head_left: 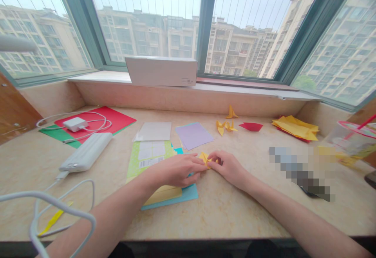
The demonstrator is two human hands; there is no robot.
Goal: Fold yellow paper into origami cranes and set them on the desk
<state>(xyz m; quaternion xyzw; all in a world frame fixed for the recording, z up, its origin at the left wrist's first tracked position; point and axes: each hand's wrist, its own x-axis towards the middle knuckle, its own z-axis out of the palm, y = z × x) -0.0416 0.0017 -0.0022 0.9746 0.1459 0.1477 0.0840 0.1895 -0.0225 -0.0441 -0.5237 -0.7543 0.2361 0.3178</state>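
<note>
A small folded yellow paper [205,158] lies on the stone counter between my two hands. My left hand [188,168] reaches over a stack of coloured papers, fingers stretched out, its fingertips touching the paper's left side. On the paper's right side, my right hand [225,165] is closed in a pinch, thumb and fingers on its edge. The fingers hide part of the paper. Behind them sit folded yellow pieces [225,127], an upright yellow piece [232,112] and a red folded piece [251,126].
Purple sheets [195,135], a white pad [154,131] and a green packet [133,160] lie behind and left. A white power bank [88,152] with cables is at left. Yellow sheets [295,128], a plastic cup [349,136] and a blurred-out object [299,172] are at right.
</note>
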